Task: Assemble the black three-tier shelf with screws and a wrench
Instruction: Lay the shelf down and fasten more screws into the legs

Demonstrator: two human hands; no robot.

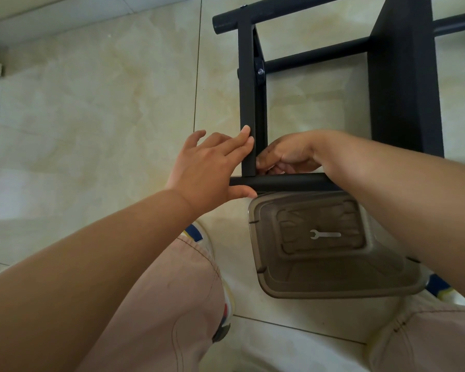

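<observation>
View: a head camera looked straight down at a person crouched over a pale, marbled tile floor [91,116], with both bare forearms reaching forward.
Shelf: the black three-tier shelf [403,76] lay on its side on the floor, ahead of the knees, as an open frame of round tubes and flat panels.
Upright strip: a flat black strip [246,84] ran away from the person and met a round black tube [287,181] at a corner just in front of the hands.
Left hand: the left hand [207,167] pressed against the outer side of the strip, its fingers [239,142] straight and spread, fingertips resting on the strip's face, thumb lying under the end of the round tube.
Right hand: the right hand [287,154] reached inside the frame at the same corner, its fingers curled tightly against the inner side of the strip; whether they pinched a screw there could not be told.
Bolt: a silver bolt head [260,72] showed on a bracket partway up the strip.
Tray: a translucent brown plastic tray [333,280] sat on the floor between the knees, just behind the round tube.
Wrench: a small flat silver wrench [324,234] lay inside the tray, untouched.
Clothing: light pink trousers [177,304] covered both knees, and a white shoe with coloured patches [199,237] showed beside the left knee.
</observation>
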